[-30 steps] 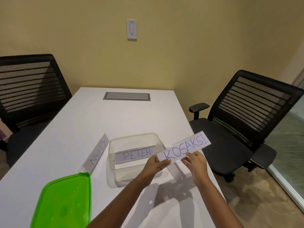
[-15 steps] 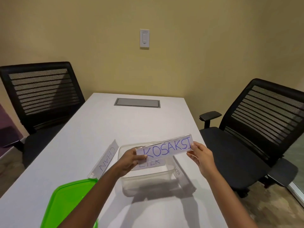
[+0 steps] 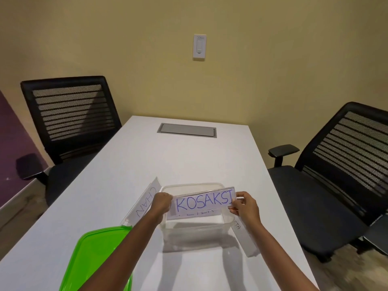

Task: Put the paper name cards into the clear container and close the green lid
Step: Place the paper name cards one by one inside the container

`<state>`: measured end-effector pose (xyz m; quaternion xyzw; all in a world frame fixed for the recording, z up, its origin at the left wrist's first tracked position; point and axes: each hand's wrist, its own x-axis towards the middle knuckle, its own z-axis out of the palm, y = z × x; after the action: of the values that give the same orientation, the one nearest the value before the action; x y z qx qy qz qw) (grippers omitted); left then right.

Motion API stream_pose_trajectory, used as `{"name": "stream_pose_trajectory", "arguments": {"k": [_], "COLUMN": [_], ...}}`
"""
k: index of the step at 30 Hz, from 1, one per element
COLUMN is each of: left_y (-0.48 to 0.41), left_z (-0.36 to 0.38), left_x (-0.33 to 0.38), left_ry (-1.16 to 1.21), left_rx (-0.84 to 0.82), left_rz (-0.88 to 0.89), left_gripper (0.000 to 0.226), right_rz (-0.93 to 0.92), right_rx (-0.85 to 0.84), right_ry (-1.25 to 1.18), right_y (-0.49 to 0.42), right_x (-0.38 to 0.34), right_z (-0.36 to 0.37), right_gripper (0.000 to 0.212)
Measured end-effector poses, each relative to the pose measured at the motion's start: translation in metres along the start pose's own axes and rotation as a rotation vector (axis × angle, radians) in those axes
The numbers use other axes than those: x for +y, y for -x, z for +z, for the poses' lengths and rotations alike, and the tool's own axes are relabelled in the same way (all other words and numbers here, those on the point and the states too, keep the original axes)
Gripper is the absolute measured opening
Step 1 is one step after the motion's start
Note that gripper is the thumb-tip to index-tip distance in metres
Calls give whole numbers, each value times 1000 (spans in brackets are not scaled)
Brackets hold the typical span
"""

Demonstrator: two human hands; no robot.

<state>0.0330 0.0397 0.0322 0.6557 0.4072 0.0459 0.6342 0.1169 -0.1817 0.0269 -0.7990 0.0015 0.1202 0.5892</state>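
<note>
I hold the KOSAKSI name card [image 3: 204, 201] level over the clear container [image 3: 195, 229], my left hand [image 3: 161, 203] pinching its left end and my right hand [image 3: 244, 205] its right end. Under it, inside the container, the PETER card [image 3: 201, 213] is partly hidden. The CHAN card [image 3: 146, 203] lies on the table against the container's left side. Another card [image 3: 244, 238], with only a few letters showing, lies along the right side. The green lid [image 3: 94, 261] rests on the table at the front left, partly under my left forearm.
The white table [image 3: 178, 160] has a grey cable hatch [image 3: 186, 130] at its far end. Black mesh chairs stand at the left [image 3: 71, 114] and right [image 3: 346, 160]. A wall switch [image 3: 199, 47] is on the yellow wall behind.
The KOSAKSI card moved left from beyond the container's right side to over its opening and was levelled. My view tilted and shifted, bringing the lid and cards closer.
</note>
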Motion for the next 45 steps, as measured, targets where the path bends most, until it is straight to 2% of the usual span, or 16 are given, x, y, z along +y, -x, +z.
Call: {"name": "stream_pose_trajectory", "arguments": {"k": [4,8,10,12,14,18,20,23,25,26,30,33,35,38,40,45], "left_y": [-6,-8,-8,-8,-10,-11,-12,-13,-13,-14,-16,-17,-18,-21,-22,-22], "left_z": [3,11,15,20,24,28,30,32,32,32,32,31,29,24,21,20], "left_x": [-2,-10,-13,-13,-15,-20,-23,-27,-30,-31,-33,-33,-33,-36,-38,-37], "left_ry": [-160,-310,-372,-438,-528,-665,-685,-701,-724,-736,-772,-790,-789,-777,-774,-799], "left_rx": [49,49,58,50,34,-20,-46,-80,-92,-96,-107,-108,-107,-103,-98,-68], "left_rz": [48,45,27,11,-19,-63,-96,-129,-143,-146,-147,-141,-133,-120,-114,-91], "left_gripper": [40,37,29,19,33,39,40,40,39,38,37,38,37,36,36,36], "right_rz": [56,119,125,128,120,127,141,173,196,198,174,152,141,139,136,80], "right_rx": [-60,-130,-155,-169,-192,-243,-277,-315,-323,-331,-336,-330,-340,-325,-300,-294], "right_ry": [353,477,510,565,619,714,754,778,799,809,886,898,897,894,892,948], "right_y": [-9,-16,-17,-21,-21,-24,-25,-25,-27,-28,-26,-27,-27,-25,-23,-13], "right_x": [1,-2,-6,-5,-6,-3,-1,1,7,10,12,16,19,24,27,29], "right_z": [8,15,20,25,31,42,47,54,58,59,62,64,66,69,72,76], "right_gripper": [13,30,10,33,39,39,36,8,31,34,8,18,9,11,29,33]}}
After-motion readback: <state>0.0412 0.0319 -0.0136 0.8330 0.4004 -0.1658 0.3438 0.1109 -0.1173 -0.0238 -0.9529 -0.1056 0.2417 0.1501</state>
